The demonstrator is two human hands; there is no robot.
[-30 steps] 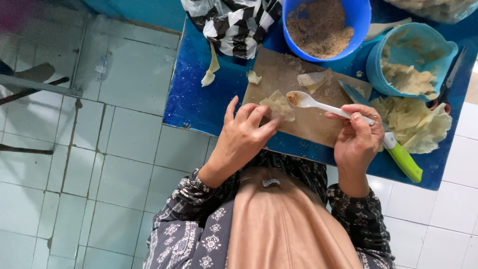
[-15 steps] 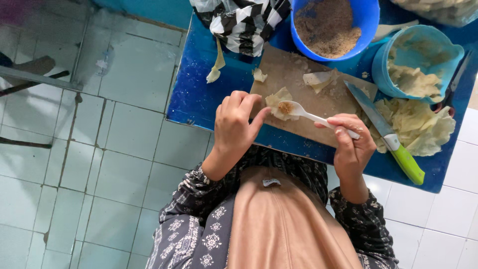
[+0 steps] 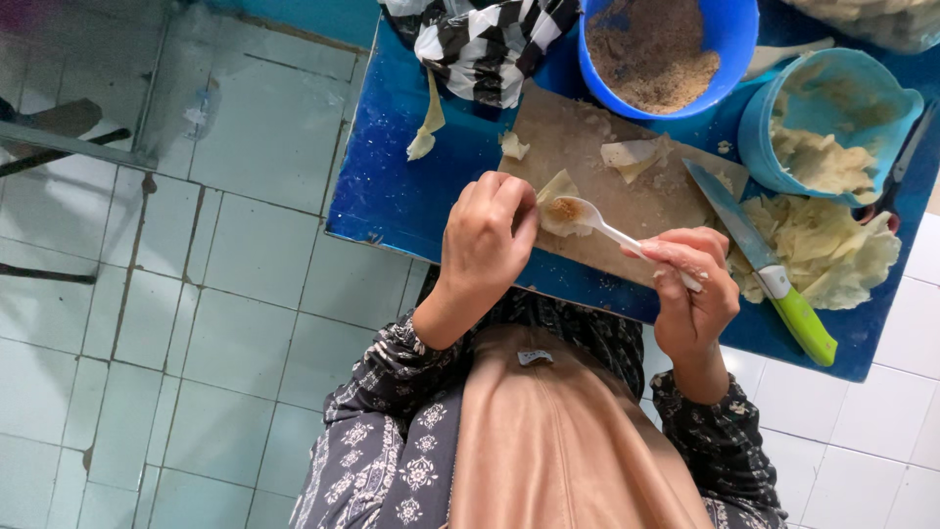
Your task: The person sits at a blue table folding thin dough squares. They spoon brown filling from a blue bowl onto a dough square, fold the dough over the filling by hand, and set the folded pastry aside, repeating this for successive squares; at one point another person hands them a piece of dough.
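Note:
My left hand (image 3: pixel 487 243) holds a pale dough wrapper (image 3: pixel 556 192) over the near edge of a brown cutting board (image 3: pixel 636 206). My right hand (image 3: pixel 691 286) grips the handle of a white plastic spoon (image 3: pixel 599 223). The spoon's bowl rests on the wrapper with a bit of brown filling in it. A blue bowl (image 3: pixel 729 39) of brown crumbly filling stands at the far side of the board.
A green-handled knife (image 3: pixel 764 266) lies at the board's right end. A light blue bowl (image 3: pixel 832 137) holds dough, with a pile of wrappers (image 3: pixel 832 245) beside it. A black-and-white checked cloth (image 3: pixel 494 44) lies on the blue table (image 3: pixel 392 186). Pale floor tiles (image 3: pixel 215 294) surround the table.
The spoon has come down and left from above the board onto the wrapper in my left hand. My left hand's fingers have closed round the wrapper.

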